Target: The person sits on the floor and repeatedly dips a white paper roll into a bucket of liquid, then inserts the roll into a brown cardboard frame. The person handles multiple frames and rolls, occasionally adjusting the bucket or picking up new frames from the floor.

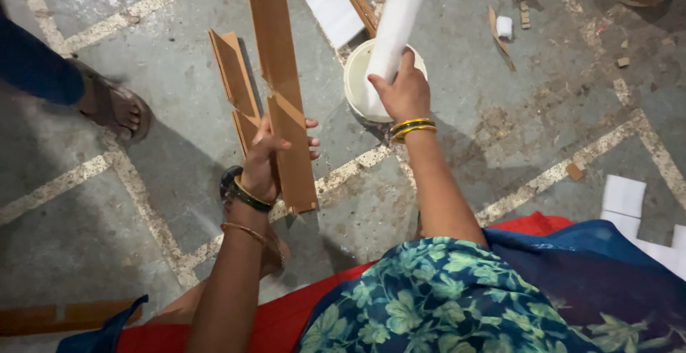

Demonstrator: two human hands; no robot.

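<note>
The left hand (266, 158) is clenched round a long brown strip (282, 74), thumb on the near face and fingers wrapped behind it, gripping a little above its lower end. A shorter strip (234, 81) sits just behind and to the left of it, seemingly caught in the same grip. The right hand (404, 90) is closed on a white bar (396, 24) whose lower end dips into a pale bucket (371, 81) on the floor (179, 74).

To do this well, I would judge, the bar should be held steady over the bucket so anything on it drips inside, and the strip kept from swinging.

The brown strip stands nearly upright in view, its long axis running from near the left wrist up and slightly left out of the top edge. The white bar leans up and right from the bucket. A bystander's sandalled foot (114, 106) rests well apart on the left.
</note>
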